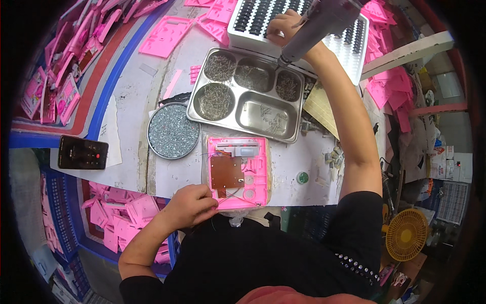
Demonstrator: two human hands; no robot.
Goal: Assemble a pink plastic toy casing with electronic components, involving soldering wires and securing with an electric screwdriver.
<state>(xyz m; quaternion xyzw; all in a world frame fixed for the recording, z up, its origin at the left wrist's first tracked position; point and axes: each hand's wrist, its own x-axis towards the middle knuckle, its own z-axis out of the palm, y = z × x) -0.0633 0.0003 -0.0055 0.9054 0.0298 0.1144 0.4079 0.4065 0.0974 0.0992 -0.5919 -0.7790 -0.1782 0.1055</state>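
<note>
I see my left hand (191, 205) curled shut, pressing on the near corner of the pink case (237, 172). The case lies flat on the worktop (298, 152), open, with a brown board (227, 172) inside. My right hand (284, 28) is wrapped tight around a grey screwdriver (316, 25), held up over the metal tray (248, 93) of screws. A round dish (172, 131) of screws sits just beside the tray.
</note>
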